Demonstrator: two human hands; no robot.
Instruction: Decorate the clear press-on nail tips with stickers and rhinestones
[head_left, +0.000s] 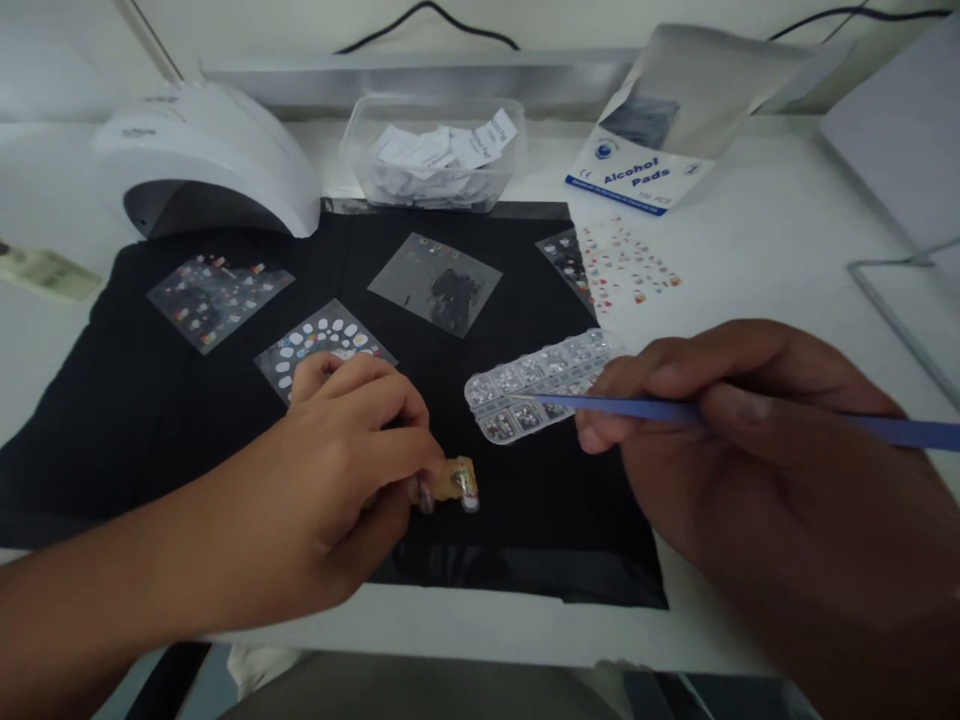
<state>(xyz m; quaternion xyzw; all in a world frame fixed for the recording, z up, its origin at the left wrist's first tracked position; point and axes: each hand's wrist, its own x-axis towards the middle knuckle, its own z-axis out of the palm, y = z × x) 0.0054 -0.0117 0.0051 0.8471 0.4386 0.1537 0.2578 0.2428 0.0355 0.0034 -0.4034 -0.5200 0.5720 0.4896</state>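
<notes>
My left hand (337, 460) is closed over a small yellowish holder (448, 478) low on the black mat. Glossy decorated false nails (469, 490) sit at the holder's right end; the rest of it is hidden under my fingers. Pinched in my right hand (720, 440) is a pair of thin blue tweezers (637, 406), pointing left. Their tip lies over a clear compartment case (501, 424) of shiny rhinestones; whether it touches them I cannot tell. A sticker sheet (334, 330) with white oval shapes lies partly behind my left hand.
On the black mat (187, 430) lie more sticker sheets (221, 300), including a mostly transparent one (435, 280). A white nail lamp (217, 150), a plastic tub (360, 150) of white packets and an alcohol pads box (637, 170) stand along the back. Another sheet (626, 262) overlaps the mat's right edge.
</notes>
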